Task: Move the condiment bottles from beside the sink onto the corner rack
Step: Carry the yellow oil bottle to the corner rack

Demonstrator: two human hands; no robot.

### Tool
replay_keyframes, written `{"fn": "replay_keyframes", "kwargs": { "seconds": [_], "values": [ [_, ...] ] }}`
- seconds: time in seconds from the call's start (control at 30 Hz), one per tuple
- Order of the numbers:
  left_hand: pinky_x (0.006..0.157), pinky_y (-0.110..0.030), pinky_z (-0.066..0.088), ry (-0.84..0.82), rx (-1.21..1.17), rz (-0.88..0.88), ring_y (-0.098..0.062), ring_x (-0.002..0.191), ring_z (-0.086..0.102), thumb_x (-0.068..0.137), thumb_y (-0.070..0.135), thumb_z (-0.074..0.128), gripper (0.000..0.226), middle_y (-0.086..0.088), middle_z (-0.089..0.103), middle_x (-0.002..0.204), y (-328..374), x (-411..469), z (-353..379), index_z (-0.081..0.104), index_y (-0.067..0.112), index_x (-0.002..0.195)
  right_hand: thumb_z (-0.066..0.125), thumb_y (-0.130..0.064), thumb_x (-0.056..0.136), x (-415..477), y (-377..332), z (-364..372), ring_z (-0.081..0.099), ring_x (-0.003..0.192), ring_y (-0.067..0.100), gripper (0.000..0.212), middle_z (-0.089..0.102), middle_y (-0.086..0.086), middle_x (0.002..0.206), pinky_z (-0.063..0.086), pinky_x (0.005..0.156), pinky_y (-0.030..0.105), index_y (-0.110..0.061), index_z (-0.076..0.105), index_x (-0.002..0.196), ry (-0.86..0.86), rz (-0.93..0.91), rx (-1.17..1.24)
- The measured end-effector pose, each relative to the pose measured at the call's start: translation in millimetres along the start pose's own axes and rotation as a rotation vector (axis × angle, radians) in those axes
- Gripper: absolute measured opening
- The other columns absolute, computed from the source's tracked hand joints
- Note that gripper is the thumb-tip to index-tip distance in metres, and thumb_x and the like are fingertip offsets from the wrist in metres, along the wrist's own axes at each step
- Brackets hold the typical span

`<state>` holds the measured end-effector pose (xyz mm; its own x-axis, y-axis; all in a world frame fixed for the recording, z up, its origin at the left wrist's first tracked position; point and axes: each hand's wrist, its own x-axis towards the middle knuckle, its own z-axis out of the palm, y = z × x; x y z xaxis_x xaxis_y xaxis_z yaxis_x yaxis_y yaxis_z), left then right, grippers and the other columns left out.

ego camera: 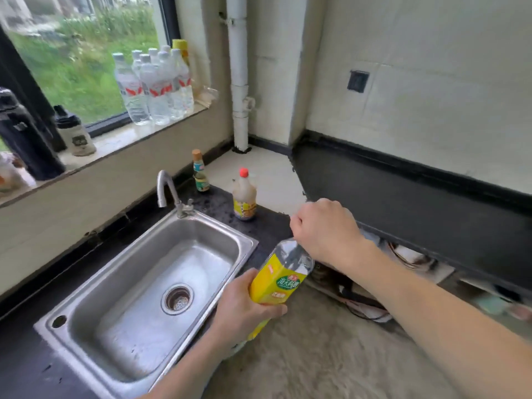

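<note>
A clear bottle with a yellow label (pixel 280 279) is tilted in the air just right of the sink. My left hand (pixel 244 309) grips its lower body. My right hand (pixel 325 228) is closed around its neck and cap, which are hidden. On the dark counter behind stands a red-capped bottle with a yellow label (pixel 244 197). Farther back, by the wall, stands a small bottle with a tan cap (pixel 200 174). No rack is visible in the pale tiled corner (pixel 267 168).
A steel sink (pixel 138 289) with a curved tap (pixel 169 191) fills the counter's left side. Several water bottles (pixel 155 84), a dark flask (pixel 26 136) and a shaker cup (pixel 74 131) stand on the windowsill. A white pipe (pixel 239 73) runs down the corner. Below right lie floor and clutter.
</note>
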<state>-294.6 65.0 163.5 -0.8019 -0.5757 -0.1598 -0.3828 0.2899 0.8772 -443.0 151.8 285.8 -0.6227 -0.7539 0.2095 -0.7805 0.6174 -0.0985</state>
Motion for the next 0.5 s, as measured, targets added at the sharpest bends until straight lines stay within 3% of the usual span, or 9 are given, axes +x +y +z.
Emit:
{"fn": "replay_keyframes", "kwargs": {
  "seconds": [0.17, 0.27, 0.33, 0.43, 0.5],
  "values": [
    [0.068, -0.039, 0.056, -0.016, 0.135, 0.054, -0.01, 0.072, 0.067, 0.042, 0.058, 0.079, 0.056, 0.008, 0.07, 0.075, 21.4, -4.8, 56.8, 0.058, 0.027, 0.084, 0.043, -0.025, 0.095, -28.2, 56.1, -10.2, 0.057, 0.102, 0.037, 0.026, 0.061, 0.017, 0.111, 0.036, 0.072, 0.036, -0.007, 0.06, 0.099, -0.12, 0.225, -0.037],
    [0.067, -0.043, 0.056, -0.088, 0.163, 0.09, -0.015, 0.071, 0.067, 0.043, 0.062, 0.077, 0.058, 0.004, 0.069, 0.074, 35.8, -2.3, 84.3, 0.055, 0.025, 0.081, 0.045, -0.02, 0.093, -39.4, 86.9, -18.6, 0.055, 0.093, 0.036, 0.014, 0.059, 0.015, 0.104, 0.037, 0.07, 0.035, -0.011, 0.051, 0.084, -0.154, 0.324, -0.042],
    [0.066, -0.041, 0.056, -0.187, 0.124, 0.124, -0.015, 0.067, 0.064, 0.046, 0.059, 0.081, 0.058, 0.001, 0.068, 0.074, 46.2, 1.3, 98.2, 0.053, 0.021, 0.081, 0.046, -0.019, 0.091, -43.7, 105.9, -24.7, 0.051, 0.08, 0.032, 0.023, 0.054, 0.01, 0.087, 0.038, 0.067, 0.035, -0.011, 0.041, 0.07, -0.165, 0.387, -0.031],
    [0.058, -0.032, 0.055, -0.426, -0.049, 0.141, -0.005, 0.065, 0.058, 0.06, 0.044, 0.088, 0.052, 0.001, 0.068, 0.083, 53.0, 11.3, 112.6, 0.055, 0.025, 0.094, 0.048, -0.021, 0.09, -45.2, 133.7, -32.6, 0.046, 0.064, 0.025, 0.028, 0.045, 0.004, 0.071, 0.033, 0.055, 0.031, -0.015, 0.04, 0.064, -0.144, 0.468, 0.002],
    [0.06, -0.036, 0.06, -0.583, -0.156, 0.116, -0.007, 0.074, 0.065, 0.064, 0.043, 0.089, 0.054, 0.002, 0.069, 0.09, 49.6, 22.6, 119.7, 0.055, 0.029, 0.104, 0.049, -0.021, 0.089, -43.1, 154.0, -36.2, 0.04, 0.057, 0.021, 0.03, 0.043, 0.004, 0.066, 0.027, 0.048, 0.029, -0.014, 0.038, 0.061, -0.108, 0.514, 0.011]
  ]
}}
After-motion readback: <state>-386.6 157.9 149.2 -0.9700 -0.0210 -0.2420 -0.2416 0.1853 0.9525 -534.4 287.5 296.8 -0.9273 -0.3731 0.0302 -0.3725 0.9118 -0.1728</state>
